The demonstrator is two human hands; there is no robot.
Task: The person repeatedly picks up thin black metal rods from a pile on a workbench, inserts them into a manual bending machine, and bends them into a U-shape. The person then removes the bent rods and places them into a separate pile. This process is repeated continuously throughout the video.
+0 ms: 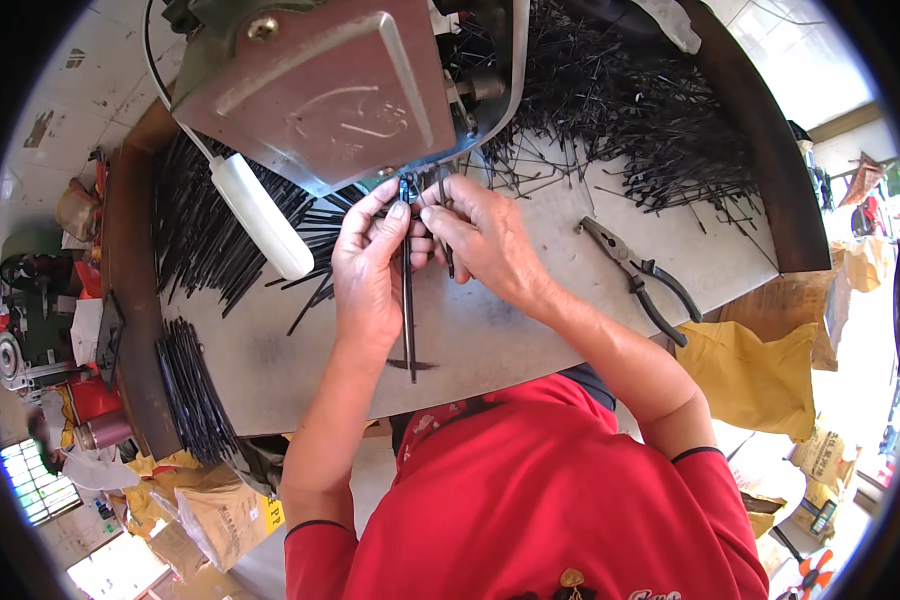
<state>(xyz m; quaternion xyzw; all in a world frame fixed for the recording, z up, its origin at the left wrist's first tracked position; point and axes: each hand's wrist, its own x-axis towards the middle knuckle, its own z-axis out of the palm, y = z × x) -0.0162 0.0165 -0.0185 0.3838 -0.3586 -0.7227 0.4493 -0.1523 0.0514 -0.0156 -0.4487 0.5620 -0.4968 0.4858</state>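
Note:
My left hand [368,265] is closed around a long black rod [408,310], its thumb pressing near the top end. The rod stands almost upright in the picture, with its lower end over the metal tabletop [530,330]. Beside it, my right hand [492,243] is pinched on a thin dark rod [444,195], much slimmer than the other. Both hands meet just under the lower edge of a reddish-brown machine housing [330,95]. Fingers hide part of where the two rods come together.
Black rods [210,225] lie heaped at left, with a bundle [192,390] nearer me. A tangle of thin black bent-end rods [660,130] covers the back right. Pliers [635,268] lie right of my hands. A white lamp [262,215] hangs at left. A raised brown rim [770,160] borders the table.

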